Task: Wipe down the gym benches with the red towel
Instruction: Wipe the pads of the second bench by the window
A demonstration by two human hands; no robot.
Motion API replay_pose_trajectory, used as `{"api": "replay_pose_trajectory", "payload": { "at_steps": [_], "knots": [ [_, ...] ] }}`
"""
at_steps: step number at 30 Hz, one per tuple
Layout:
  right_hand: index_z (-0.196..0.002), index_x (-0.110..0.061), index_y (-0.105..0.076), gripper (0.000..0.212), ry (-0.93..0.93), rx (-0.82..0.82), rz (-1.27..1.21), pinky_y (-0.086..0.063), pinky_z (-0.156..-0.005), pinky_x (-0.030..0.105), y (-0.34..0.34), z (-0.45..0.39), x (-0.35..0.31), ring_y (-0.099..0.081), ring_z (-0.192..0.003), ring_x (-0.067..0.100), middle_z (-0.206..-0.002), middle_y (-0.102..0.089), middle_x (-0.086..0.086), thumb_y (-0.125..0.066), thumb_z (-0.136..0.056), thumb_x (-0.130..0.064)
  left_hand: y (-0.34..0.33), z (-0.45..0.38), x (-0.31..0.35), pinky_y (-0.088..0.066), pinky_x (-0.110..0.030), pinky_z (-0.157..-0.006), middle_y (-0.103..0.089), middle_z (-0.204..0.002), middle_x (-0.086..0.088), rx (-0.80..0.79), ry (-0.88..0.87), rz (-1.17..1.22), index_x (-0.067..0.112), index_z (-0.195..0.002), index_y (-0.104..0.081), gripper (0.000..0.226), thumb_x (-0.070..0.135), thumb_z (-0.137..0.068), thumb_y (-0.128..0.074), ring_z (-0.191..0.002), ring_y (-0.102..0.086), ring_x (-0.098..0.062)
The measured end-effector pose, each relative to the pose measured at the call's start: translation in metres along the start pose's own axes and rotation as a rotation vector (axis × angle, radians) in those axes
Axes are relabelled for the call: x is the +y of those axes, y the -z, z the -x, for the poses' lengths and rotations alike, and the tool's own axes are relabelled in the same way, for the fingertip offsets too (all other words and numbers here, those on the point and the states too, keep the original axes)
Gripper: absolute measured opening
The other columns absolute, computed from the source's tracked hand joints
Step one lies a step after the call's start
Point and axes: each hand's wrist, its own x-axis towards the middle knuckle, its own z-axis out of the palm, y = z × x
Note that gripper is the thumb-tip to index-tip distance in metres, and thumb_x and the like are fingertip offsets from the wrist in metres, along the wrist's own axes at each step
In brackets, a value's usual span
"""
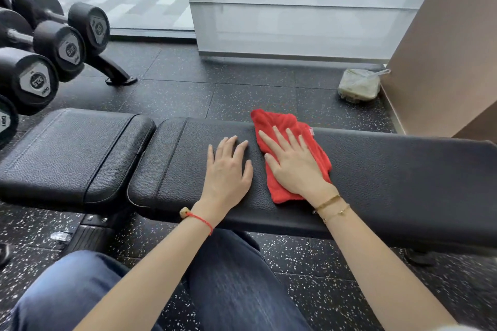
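The red towel (pixel 293 153) lies crumpled on the bench (pixel 390 169) pad. The right hand (pixel 293 164) presses it flat, fingers straight; the left hand (pixel 228 169) rests open beside it. Likely soft and light: hold by palm pressure.

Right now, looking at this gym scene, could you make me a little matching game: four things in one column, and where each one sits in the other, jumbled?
Things:
1. red towel
2. left hand
3. dumbbells
4. plastic food container

Places:
A. on the floor beside the brown wall
B. flat on the bare bench pad
C. under the right hand on the bench
D. on a rack at the far left

Pairs: 1-C, 2-B, 3-D, 4-A
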Motion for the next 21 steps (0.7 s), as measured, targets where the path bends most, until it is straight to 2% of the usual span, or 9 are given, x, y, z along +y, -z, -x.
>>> {"api": "replay_pose_trajectory", "payload": {
  "at_steps": [4, 8, 12, 15, 18, 21],
  "knots": [
    [-0.152, -0.043, -0.009, 0.055, -0.003, 0.017, -0.002, -0.002, -0.122, 0.042, 0.001, 0.041, 0.023, -0.006, -0.15, 0.023, -0.163, -0.008, -0.005, -0.03, -0.101, -0.042, -0.005, 0.003, 0.003, -0.009, -0.052, -0.122, -0.035, -0.155, -0.006, 0.012, -0.003, -0.024, 0.019, -0.145, -0.041, 0.051, 0.034, -0.096, -0.044, -0.148, -0.022, -0.025],
    [-0.152, -0.045, -0.01, 0.054, -0.118, 0.013, -0.035, 0.0, -0.122, 0.04, 0.008, 0.062, 0.067, -0.005, -0.151, 0.022, -0.163, -0.007, -0.007, -0.03, -0.101, -0.042, -0.006, 0.003, 0.001, -0.011, -0.053, -0.121, -0.036, -0.154, -0.007, 0.01, -0.012, -0.035, 0.019, -0.145, -0.041, 0.051, 0.035, -0.096, -0.043, -0.147, -0.022, -0.026],
    [-0.153, -0.04, -0.011, 0.054, -0.303, 0.03, -0.029, -0.003, -0.122, 0.044, 0.015, 0.044, 0.102, -0.007, -0.15, 0.026, -0.164, -0.009, -0.002, -0.03, -0.102, -0.039, -0.007, 0.005, 0.003, -0.012, -0.055, -0.121, -0.036, -0.154, -0.008, 0.008, -0.01, -0.054, 0.018, -0.145, -0.04, 0.052, 0.035, -0.096, -0.04, -0.147, -0.023, -0.027],
    [-0.154, -0.036, -0.01, 0.055, -0.369, 0.036, -0.018, -0.003, -0.121, 0.047, 0.016, 0.017, 0.095, -0.009, -0.15, 0.029, -0.164, -0.009, 0.002, -0.029, -0.102, -0.038, -0.007, 0.005, 0.004, -0.013, -0.056, -0.121, -0.037, -0.153, -0.01, 0.009, -0.011, -0.071, 0.016, -0.144, -0.041, 0.056, 0.038, -0.093, -0.034, -0.146, -0.025, -0.029],
    [-0.154, -0.035, -0.01, 0.057, -0.325, 0.039, -0.022, -0.002, -0.121, 0.047, 0.012, 0.005, 0.068, -0.009, -0.15, 0.03, -0.163, -0.009, 0.003, -0.03, -0.101, -0.039, -0.007, 0.005, 0.005, -0.013, -0.056, -0.121, -0.037, -0.153, -0.011, 0.009, -0.01, -0.08, 0.016, -0.144, -0.042, 0.059, 0.039, -0.092, -0.031, -0.146, -0.025, -0.029],
    [-0.154, -0.036, -0.01, 0.058, -0.183, 0.056, -0.001, -0.002, -0.122, 0.046, 0.003, 0.015, 0.035, -0.009, -0.15, 0.029, -0.163, -0.009, 0.002, -0.031, -0.1, -0.04, -0.007, 0.005, 0.006, -0.013, -0.056, -0.12, -0.038, -0.153, -0.011, 0.014, -0.004, -0.08, 0.015, -0.144, -0.043, 0.058, 0.038, -0.092, -0.032, -0.146, -0.026, -0.029]
  ]
}}
